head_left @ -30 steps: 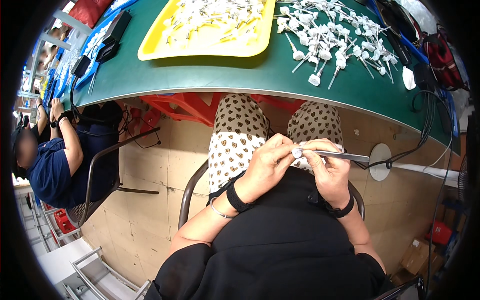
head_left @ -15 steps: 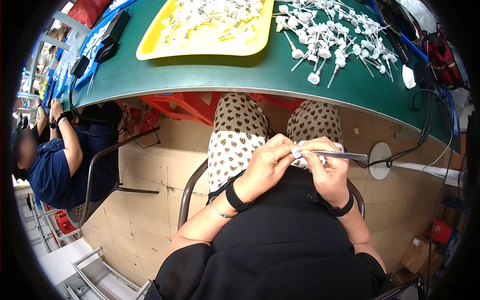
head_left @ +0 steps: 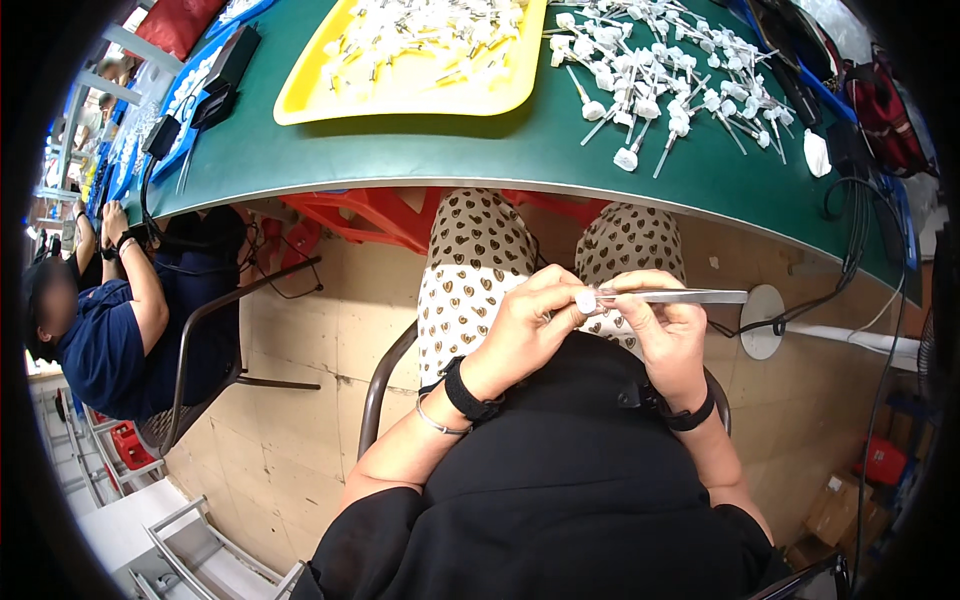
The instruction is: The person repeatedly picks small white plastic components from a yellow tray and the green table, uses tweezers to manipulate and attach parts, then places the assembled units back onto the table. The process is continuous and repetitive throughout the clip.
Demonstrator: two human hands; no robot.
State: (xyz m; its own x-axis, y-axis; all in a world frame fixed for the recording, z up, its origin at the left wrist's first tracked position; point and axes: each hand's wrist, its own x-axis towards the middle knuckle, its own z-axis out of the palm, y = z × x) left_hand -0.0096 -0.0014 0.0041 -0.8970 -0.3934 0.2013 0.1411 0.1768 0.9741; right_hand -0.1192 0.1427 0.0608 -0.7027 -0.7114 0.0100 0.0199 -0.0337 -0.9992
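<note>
Both my hands meet over my lap, below the table's front edge. My left hand (head_left: pixel 530 320) pinches a small white plastic piece (head_left: pixel 585 299) between thumb and fingers. My right hand (head_left: pixel 665 325) holds metal tweezers (head_left: pixel 680 296), which lie level with their tips at the white piece. Each wrist carries a black band, and the left one also a thin bangle.
The green table (head_left: pixel 500 150) holds a yellow tray (head_left: pixel 400 95) of white parts and a loose pile of white stemmed parts (head_left: pixel 660 70). Cables (head_left: pixel 860 250) hang at the right edge. Another person (head_left: pixel 100 330) sits at the left on a metal chair (head_left: pixel 210 340). Red stools stand under the table.
Both hands stay together over my lap. The tweezers have shifted only slightly against the white piece.
</note>
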